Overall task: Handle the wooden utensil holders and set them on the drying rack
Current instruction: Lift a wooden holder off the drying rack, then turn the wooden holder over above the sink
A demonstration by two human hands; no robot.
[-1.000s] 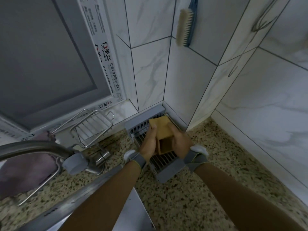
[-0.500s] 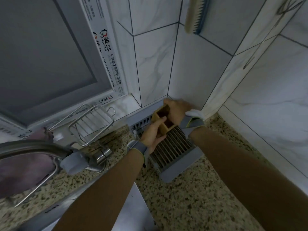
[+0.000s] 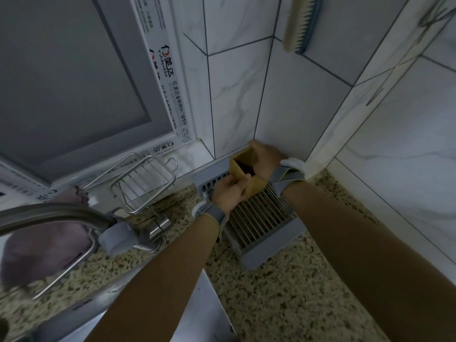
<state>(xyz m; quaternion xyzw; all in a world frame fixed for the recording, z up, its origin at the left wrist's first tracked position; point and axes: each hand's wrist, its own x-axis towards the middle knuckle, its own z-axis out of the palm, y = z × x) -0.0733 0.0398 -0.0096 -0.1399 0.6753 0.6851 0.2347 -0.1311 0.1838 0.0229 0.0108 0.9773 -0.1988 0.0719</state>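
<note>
A square wooden utensil holder (image 3: 237,164) stands with its open top tilted towards me, at the far end of the grey drying rack (image 3: 261,218) in the tiled corner. My left hand (image 3: 228,193) grips its near side. My right hand (image 3: 265,161) wraps its far right side, close to the wall. Both hands hide the lower part of the holder, so I cannot tell whether its base touches the slats.
A wire soap basket (image 3: 142,182) hangs left of the rack. The steel faucet (image 3: 81,219) curves over a purple cloth (image 3: 42,250) at the left. The sink edge (image 3: 153,292) runs below my arms. A scrubbing brush (image 3: 299,23) hangs on the wall above. Speckled countertop (image 3: 283,292) spreads on the right.
The holder went from lying on its side over the rack's middle to open end up at the far corner. My right hand moved behind it, towards the wall.
</note>
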